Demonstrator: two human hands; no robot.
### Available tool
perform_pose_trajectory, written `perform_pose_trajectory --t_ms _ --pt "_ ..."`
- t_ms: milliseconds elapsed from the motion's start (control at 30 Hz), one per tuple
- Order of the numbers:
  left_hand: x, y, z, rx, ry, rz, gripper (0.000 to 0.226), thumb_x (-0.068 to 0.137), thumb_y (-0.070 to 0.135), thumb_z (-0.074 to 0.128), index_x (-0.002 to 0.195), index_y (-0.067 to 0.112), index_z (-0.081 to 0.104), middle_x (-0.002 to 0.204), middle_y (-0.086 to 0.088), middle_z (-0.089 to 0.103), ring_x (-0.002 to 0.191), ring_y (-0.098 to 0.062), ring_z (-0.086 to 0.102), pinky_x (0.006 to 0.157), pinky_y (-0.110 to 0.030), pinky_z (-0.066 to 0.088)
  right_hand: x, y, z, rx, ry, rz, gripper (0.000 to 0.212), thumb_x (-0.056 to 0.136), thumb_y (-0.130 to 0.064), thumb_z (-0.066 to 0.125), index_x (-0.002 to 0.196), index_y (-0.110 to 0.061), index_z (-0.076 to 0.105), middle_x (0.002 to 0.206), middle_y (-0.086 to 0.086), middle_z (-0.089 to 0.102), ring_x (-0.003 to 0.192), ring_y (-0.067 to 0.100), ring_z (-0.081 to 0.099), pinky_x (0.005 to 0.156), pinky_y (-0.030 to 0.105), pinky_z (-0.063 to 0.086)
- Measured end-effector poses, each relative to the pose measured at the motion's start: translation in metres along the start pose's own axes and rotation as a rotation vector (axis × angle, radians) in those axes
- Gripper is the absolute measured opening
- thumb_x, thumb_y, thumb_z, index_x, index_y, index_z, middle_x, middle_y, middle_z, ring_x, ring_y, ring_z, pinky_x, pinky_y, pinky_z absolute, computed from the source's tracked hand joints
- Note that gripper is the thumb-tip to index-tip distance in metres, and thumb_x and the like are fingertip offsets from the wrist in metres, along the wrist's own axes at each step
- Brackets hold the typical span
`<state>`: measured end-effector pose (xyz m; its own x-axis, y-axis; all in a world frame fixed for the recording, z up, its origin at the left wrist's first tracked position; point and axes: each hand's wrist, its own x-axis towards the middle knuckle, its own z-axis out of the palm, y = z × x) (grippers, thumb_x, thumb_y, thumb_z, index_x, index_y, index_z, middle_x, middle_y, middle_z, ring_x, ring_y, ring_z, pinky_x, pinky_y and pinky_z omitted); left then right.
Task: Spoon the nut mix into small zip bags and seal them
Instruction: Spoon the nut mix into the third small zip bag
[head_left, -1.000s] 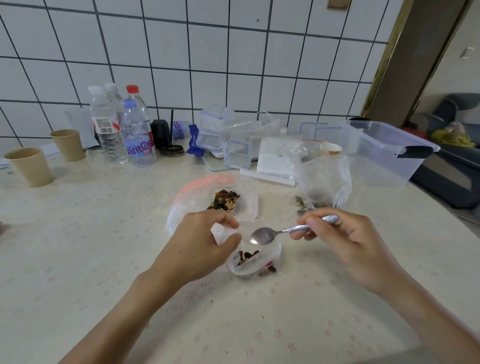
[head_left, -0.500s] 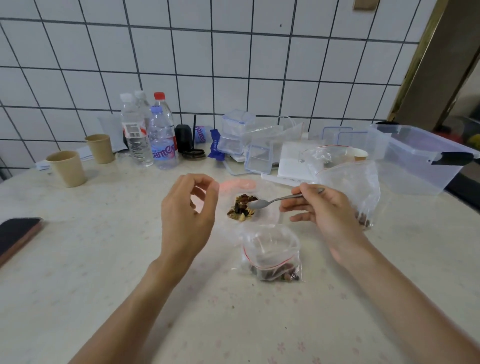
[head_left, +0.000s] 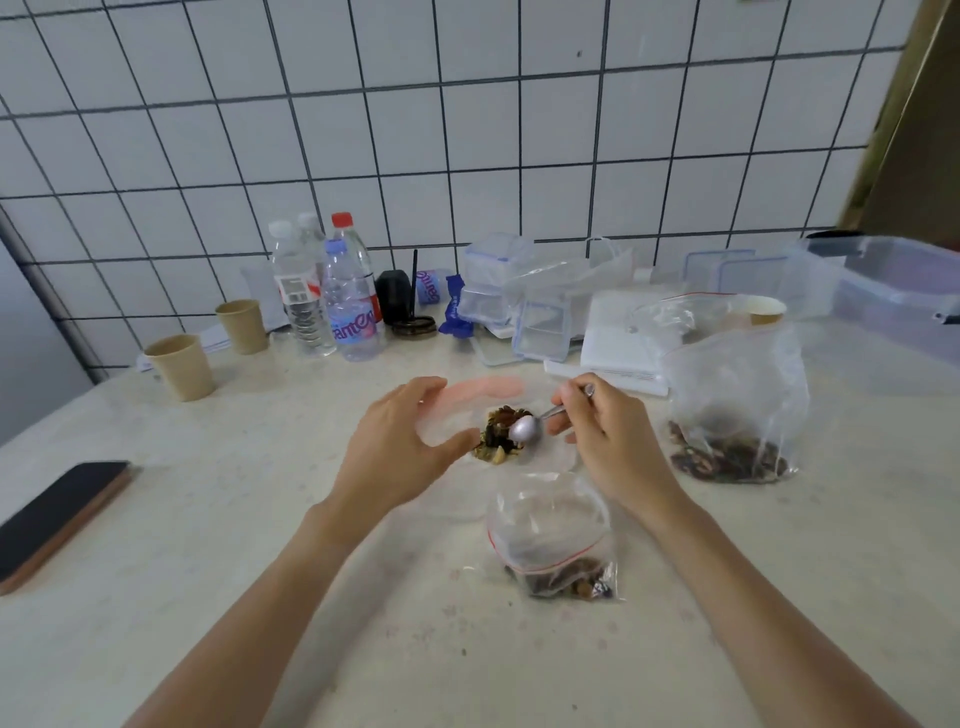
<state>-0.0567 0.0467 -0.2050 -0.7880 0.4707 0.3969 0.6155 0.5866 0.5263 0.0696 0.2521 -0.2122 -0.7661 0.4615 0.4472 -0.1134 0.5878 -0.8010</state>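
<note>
Nut mix (head_left: 500, 435) in clear bag with pink strip, table (head_left: 208, 519) centre. Spoon (head_left: 530, 427) bowl on mix; right hand (head_left: 602, 436) pinches handle, wrist bent, fingers curled. Left hand (head_left: 397, 451) hovers left of mix, thumb and fingers in loose open C, holding nothing. Small bag (head_left: 556, 540) near, partly filled, mouth agape. Larger bag (head_left: 737, 405) right. Two cups, three bottles far left.

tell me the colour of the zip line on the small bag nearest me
Red, on the small clear zip bag, seen in the head view.
</note>
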Motion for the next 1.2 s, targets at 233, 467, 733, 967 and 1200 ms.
perform_pose_trajectory --t_ms 233,467,733,967,1200 --pt "0.025 0.025 0.015 0.134 -0.073 -0.010 0.037 0.089 0.059 0.068 0.103 0.025 0.071 0.087 0.010 0.071 0.080 -0.016 0.065 0.075 -0.040 0.058 -0.002 -0.008 -0.011 -0.254 -0.005 -0.146 0.025 0.110 -0.032 0.041 0.095 -0.019 0.058 0.082 -0.003 0.071 0.079 0.017 0.068 0.076 0.047 0.055" --pt "0.005 0.011 0.033 0.062 0.207 0.103 0.027 0.102 0.044 0.059 0.090 0.022 0.070 0.073 0.008 0.062 0.062 -0.009 0.055 0.053 -0.030 0.045 0.000 -0.006 -0.004 -0.318 -0.054 -0.102 0.030 0.109 -0.033 0.042 0.101 -0.014 0.062 0.084 0.001 0.073 0.077 0.019 0.069 0.074 0.047 0.057" --pt "0.006 0.001 0.037 0.023 0.219 0.178 0.025 0.101 0.044 0.059 0.097 0.022 0.071 0.078 0.006 0.058 0.064 -0.011 0.053 0.055 -0.031 0.043 0.000 0.002 0.000 0.168 -0.049 0.284 0.027 0.107 -0.020 0.053 0.090 -0.008 0.070 0.082 0.006 0.080 0.076 0.025 0.077 0.072 0.044 0.056" --pt "0.009 -0.001 0.041 0.007 0.245 0.188 0.024 0.101 0.043 0.060 0.099 0.022 0.072 0.077 0.009 0.055 0.064 -0.008 0.051 0.052 -0.027 0.037 -0.004 0.007 0.005 0.352 -0.119 0.424 0.021 0.103 -0.022 0.061 0.104 -0.008 0.076 0.092 0.003 0.082 0.081 0.016 0.075 0.085 0.035 0.059" --pt "0.009 0.000 0.040 0.001 0.238 0.122 0.021 0.102 0.043 0.059 0.107 0.025 0.070 0.085 0.009 0.061 0.069 -0.008 0.055 0.058 -0.030 0.046 -0.004 0.005 0.004 0.447 0.006 0.494 0.023 0.105 -0.019 0.054 0.103 -0.002 0.071 0.088 0.013 0.080 0.081 0.027 0.076 0.085 0.046 0.053"
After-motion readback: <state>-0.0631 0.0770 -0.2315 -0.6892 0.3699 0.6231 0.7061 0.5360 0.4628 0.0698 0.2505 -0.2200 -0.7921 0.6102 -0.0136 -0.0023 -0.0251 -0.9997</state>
